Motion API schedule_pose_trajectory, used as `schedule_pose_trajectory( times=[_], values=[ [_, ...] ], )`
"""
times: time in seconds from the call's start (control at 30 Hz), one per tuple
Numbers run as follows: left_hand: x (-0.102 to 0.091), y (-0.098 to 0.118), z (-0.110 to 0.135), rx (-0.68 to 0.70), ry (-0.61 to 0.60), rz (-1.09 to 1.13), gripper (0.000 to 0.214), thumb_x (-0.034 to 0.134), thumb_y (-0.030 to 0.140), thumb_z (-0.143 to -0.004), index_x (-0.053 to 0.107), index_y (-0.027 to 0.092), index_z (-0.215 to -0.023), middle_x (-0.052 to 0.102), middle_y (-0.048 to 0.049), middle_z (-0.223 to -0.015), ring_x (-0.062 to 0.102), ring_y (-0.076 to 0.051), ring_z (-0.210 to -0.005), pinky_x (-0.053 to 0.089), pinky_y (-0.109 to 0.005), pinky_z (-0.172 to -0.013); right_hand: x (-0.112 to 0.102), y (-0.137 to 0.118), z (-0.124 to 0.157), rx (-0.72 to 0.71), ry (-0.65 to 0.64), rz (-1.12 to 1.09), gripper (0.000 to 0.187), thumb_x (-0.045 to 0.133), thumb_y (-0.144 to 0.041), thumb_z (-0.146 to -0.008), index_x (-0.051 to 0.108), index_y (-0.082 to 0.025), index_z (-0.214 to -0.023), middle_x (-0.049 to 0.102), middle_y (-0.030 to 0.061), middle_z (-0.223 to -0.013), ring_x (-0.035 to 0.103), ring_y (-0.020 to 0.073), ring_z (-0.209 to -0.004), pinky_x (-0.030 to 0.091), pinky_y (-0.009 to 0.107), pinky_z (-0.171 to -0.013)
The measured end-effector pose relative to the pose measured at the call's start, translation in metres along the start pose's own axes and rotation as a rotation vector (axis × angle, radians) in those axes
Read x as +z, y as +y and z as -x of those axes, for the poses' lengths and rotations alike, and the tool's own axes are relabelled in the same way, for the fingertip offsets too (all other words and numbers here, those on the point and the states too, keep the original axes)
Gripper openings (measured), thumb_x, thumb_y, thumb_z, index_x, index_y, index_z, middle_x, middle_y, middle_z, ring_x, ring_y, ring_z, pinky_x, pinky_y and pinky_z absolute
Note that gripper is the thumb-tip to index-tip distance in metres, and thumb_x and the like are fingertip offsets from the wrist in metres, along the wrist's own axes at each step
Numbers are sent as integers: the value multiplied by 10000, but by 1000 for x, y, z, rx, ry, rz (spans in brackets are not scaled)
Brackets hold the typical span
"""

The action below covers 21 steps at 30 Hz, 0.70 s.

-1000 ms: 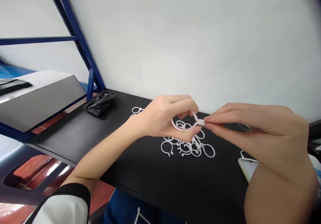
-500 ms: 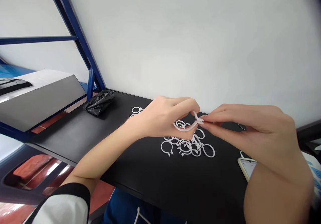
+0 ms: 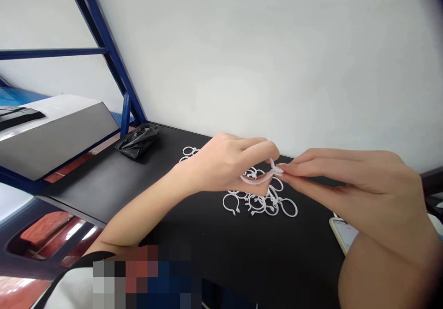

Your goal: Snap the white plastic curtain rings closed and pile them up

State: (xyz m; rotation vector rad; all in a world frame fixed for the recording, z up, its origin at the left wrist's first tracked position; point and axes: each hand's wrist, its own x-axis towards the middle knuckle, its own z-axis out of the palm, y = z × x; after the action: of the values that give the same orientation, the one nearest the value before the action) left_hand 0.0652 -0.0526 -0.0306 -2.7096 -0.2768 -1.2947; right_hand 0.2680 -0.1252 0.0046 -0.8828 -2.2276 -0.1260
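My left hand and my right hand hold a white plastic split ring between them, above the black tabletop. The ring is bent into a narrow oval. My left fingers curl around its body, and my right fingertips pinch its clasp end. Just below my hands lies a loose pile of similar rings, partly hidden by my left hand. A few more rings lie farther back.
A smartphone lies at the table's right, partly under my right forearm. A crumpled black plastic bag sits at the back left. A blue metal frame and a grey panel stand left. A pixelated patch covers the bottom edge.
Both hands have shifted slightly right and down, with the ring still held between them. The ring now looks flatter, and the pile below has not visibly moved.
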Motion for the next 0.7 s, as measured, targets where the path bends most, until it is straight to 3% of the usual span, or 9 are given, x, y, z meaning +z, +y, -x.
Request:
schedule_pose_trajectory(
  times=[0.7],
  values=[
    [-2, 3, 0, -40, -47, -3, 68, 514, 231, -885, 455, 199, -873, 462, 84, -623, 303, -50, -475, 259, -194, -426, -2, 0, 2, 11, 3, 7, 136, 664, -127, -840, 676, -262, -824, 717, -32, -720, 669, 145, -584, 504, 276, -475]
  ],
)
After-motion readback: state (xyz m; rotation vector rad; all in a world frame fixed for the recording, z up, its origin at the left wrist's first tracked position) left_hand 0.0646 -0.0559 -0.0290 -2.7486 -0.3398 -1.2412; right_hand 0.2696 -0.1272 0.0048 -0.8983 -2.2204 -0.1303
